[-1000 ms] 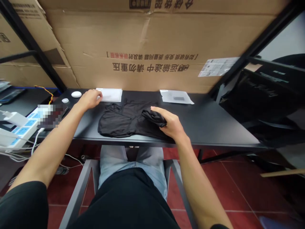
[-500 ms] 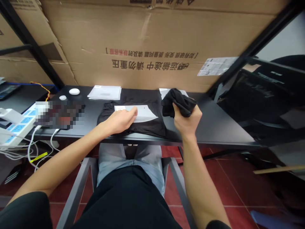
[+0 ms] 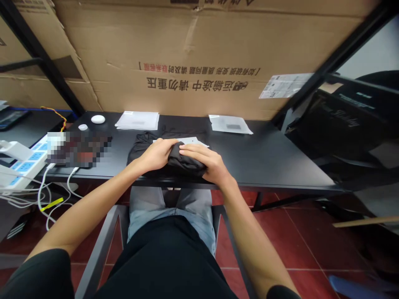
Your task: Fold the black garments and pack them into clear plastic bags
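A bundled-up black cloth [image 3: 184, 161] sits between my two hands over the near edge of the desk. My right hand [image 3: 210, 162] grips it from the right, with the fingers laid across its top. My left hand [image 3: 159, 154], fingers closed, is at its left end and at the whitish plastic bag [image 3: 195, 141]; its fingertips are partly hidden. Most of that bag is covered by the bundle and the hands. Beneath it, another black cloth [image 3: 140, 145] is spread on the desk.
Two more whitish plastic bags, a left one [image 3: 137, 121] and a right one [image 3: 231, 124], lie along the back by the cardboard [image 3: 193, 45]. Left are a white oval case [image 3: 97, 119], a blurred-out device and a power strip [image 3: 29, 160] with cables.
My right hand has brought the black bundle leftward and nearer, from the right bag to the middle bag. My left hand stays at the middle bag, which is now mostly covered.
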